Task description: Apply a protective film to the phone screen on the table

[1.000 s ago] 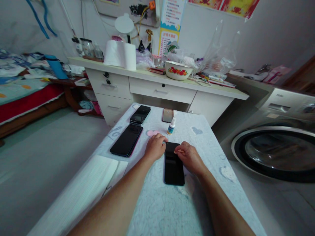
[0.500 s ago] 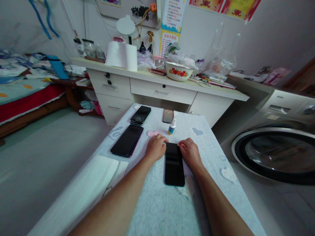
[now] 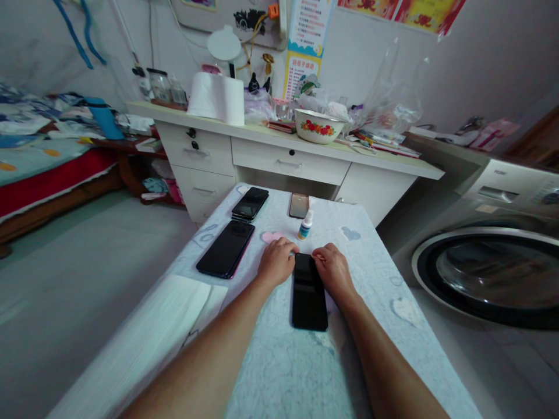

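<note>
A black phone (image 3: 309, 294) lies flat on the patterned cloth, its screen facing up. My left hand (image 3: 278, 262) rests at its top left corner with fingers pressed together; what they pinch, if anything, is too small to name. My right hand (image 3: 332, 266) touches the top right corner, its fingertips closed at the edge. Just beyond the phone stands a small white bottle (image 3: 305, 226) with a blue label. Two more groups of dark phones, a larger one (image 3: 226, 249) and a stack (image 3: 250, 203), lie to the left. A brownish phone or case (image 3: 299, 205) sits farther back.
White sheets (image 3: 174, 308) cover the table's left edge. Behind the table is a white desk (image 3: 271, 154) holding a flowered bowl (image 3: 318, 127) and paper rolls (image 3: 216, 98). A washing machine (image 3: 515, 203) stands at the right, a bed (image 3: 52, 169) at the left.
My right hand has shifted slightly to the left along the phone's top edge. My left hand and the phone look unmoved.
</note>
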`<state>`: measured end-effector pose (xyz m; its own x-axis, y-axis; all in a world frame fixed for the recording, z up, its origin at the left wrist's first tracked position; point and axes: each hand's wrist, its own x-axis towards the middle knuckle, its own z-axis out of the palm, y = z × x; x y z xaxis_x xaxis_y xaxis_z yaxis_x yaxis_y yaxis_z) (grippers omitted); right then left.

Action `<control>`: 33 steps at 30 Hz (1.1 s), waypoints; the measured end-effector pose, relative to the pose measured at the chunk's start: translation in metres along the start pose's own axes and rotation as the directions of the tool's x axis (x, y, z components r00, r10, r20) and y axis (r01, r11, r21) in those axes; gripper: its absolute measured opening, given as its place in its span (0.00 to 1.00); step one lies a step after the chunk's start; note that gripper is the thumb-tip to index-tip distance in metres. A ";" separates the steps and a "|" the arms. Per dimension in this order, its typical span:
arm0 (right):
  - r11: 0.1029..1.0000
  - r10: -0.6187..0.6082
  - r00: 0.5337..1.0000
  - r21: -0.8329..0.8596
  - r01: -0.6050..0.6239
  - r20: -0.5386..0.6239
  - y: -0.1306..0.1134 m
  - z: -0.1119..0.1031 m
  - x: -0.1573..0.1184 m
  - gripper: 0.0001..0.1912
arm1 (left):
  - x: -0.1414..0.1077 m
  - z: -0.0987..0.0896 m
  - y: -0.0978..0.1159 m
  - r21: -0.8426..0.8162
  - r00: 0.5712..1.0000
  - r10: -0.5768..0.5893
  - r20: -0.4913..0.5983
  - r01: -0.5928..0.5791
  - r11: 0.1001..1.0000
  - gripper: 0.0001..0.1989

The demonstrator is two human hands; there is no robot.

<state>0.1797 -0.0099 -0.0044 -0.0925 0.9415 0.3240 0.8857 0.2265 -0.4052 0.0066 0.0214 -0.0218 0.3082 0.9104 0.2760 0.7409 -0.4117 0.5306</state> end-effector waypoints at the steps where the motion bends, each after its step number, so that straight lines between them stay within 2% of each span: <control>1: 1.000 -0.014 1.000 0.004 0.014 0.012 -0.002 -0.001 0.000 0.09 | 0.000 0.000 0.000 -0.002 1.000 -0.002 0.001 0.002 1.000 0.13; 12: 0.982 -0.179 0.972 0.091 0.167 0.153 -0.013 -0.007 -0.007 0.08 | -0.001 0.000 -0.001 -0.013 1.000 -0.014 0.000 0.014 1.000 0.13; 17: 0.973 -0.209 0.956 0.140 0.183 0.206 -0.019 -0.014 -0.010 0.08 | -0.002 -0.002 0.000 -0.008 1.000 -0.022 0.010 0.022 1.000 0.13; 20: 0.981 -0.177 0.967 0.113 0.158 0.184 -0.019 -0.012 -0.010 0.08 | -0.002 -0.003 0.000 -0.018 1.000 -0.024 0.008 0.024 1.000 0.14; 26: 0.999 -0.048 0.997 0.021 0.047 0.066 -0.008 -0.006 -0.007 0.08 | -0.002 -0.003 0.002 -0.006 1.000 -0.027 0.011 0.027 1.000 0.13; 33: 0.998 0.060 0.998 -0.034 -0.061 -0.027 0.000 -0.003 -0.002 0.09 | -0.002 -0.002 0.001 0.006 1.000 -0.009 0.000 0.009 1.000 0.13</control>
<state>0.1813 -0.0130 -0.0023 -0.0268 0.9462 0.3223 0.9047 0.1601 -0.3949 0.0056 0.0192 -0.0203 0.3013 0.9141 0.2712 0.7473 -0.4031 0.5283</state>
